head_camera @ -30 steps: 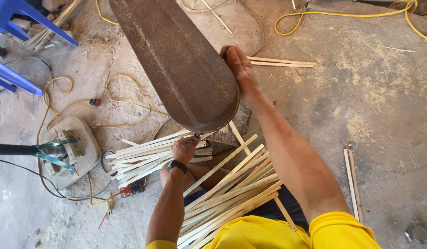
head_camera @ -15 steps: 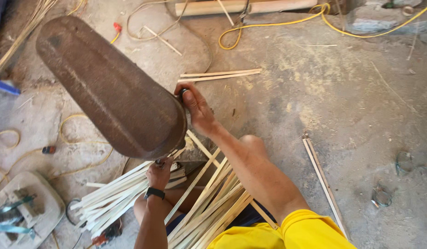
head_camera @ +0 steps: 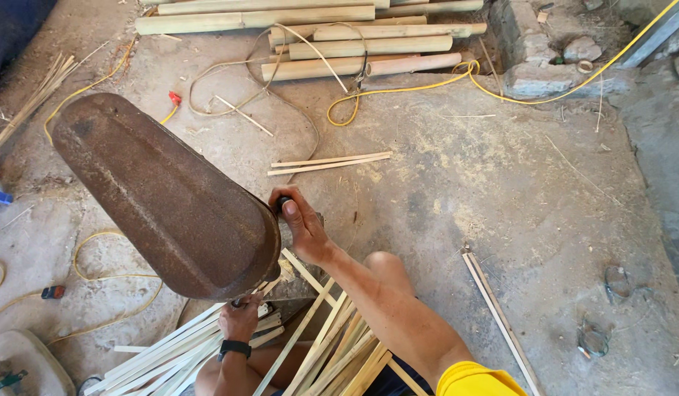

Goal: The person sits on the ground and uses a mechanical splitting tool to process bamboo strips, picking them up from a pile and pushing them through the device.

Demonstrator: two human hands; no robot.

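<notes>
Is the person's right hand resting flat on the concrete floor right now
No, the right hand grips a dark handle at the edge of the big rusty brown metal cover, raised off the grey concrete floor.

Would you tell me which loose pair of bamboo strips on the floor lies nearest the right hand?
The pair lying flat just beyond the right hand; the other pair lies farther off.

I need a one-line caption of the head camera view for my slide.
Right hand grips a handle beside a rusty metal cover; left hand rests on bamboo strips.
</notes>
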